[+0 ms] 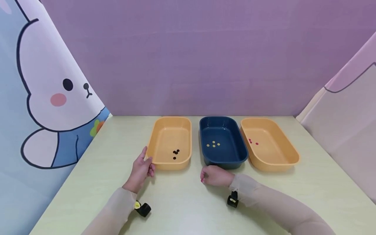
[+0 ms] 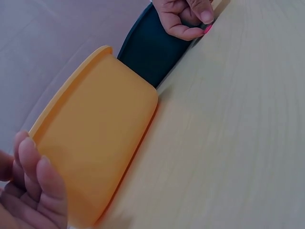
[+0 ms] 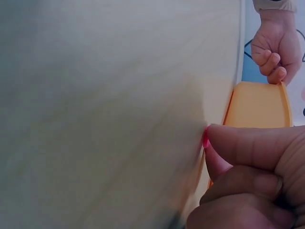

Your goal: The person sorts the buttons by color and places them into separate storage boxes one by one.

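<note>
In the head view my left hand (image 1: 141,171) holds the near left corner of the left yellow tray (image 1: 188,140), thumb at the rim. Several black buttons (image 1: 174,158) lie inside that tray. My right hand (image 1: 216,175) is over the table just in front of the dark blue tray (image 1: 202,137). Between its thumb and forefinger it pinches a small pinkish-red button (image 3: 206,137), whose edge shows in the right wrist view. The blue tray contains several yellow buttons (image 1: 213,146). A few red buttons (image 1: 257,143) sit toward the left side of the right yellow tray (image 1: 289,153).
All three trays stand in a row at the back of the pale table (image 1: 182,202). Behind them hangs a purple cloth (image 1: 205,58). A printed bunny cloth (image 1: 53,81) covers the left side, and a pale cloth (image 1: 349,130) borders the right.
</note>
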{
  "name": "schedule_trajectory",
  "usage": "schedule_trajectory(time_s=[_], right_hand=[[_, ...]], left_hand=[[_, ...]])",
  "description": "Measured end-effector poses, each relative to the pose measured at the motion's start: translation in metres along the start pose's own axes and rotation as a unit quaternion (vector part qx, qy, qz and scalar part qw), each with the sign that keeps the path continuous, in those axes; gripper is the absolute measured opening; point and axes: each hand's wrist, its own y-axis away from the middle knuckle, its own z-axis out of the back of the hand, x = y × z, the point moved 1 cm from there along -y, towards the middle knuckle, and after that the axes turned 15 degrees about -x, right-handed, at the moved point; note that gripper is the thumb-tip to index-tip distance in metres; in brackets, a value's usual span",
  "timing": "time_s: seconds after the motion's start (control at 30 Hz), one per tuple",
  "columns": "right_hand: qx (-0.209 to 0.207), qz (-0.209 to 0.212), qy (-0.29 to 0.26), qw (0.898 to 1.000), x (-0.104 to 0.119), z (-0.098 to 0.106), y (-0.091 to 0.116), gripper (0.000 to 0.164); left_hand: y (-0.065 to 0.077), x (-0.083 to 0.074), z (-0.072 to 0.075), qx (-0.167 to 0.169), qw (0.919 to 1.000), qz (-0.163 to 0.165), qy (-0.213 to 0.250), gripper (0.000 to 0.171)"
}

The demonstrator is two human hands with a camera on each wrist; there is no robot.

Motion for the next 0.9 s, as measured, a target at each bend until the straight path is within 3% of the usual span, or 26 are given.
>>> schedule_trajectory(time_s=[0.3,0.63,0.77,0.9], right_hand=[[0.013,-0.010,0.023,1.000,0.005,0.000,-0.003,0.014],[0.015,0.048,0.133,0.990,0.018,0.000,0.000,0.009],[0.015,0.044,0.135,0.990,0.019,0.000,-0.002,0.008],[0.022,0.049,0.131,0.990,0.019,0.000,-0.002,0.017]], left_hand=[[0.001,-0.004,-0.001,-0.001,1.0000,-0.005,-0.007,0.062],[0.000,-0.003,0.000,-0.005,1.0000,0.000,-0.006,0.062],[0.000,-0.002,0.000,-0.008,0.9999,-0.001,-0.010,0.061],[0.000,-0.002,-0.001,-0.011,0.9998,-0.004,-0.015,0.061]])
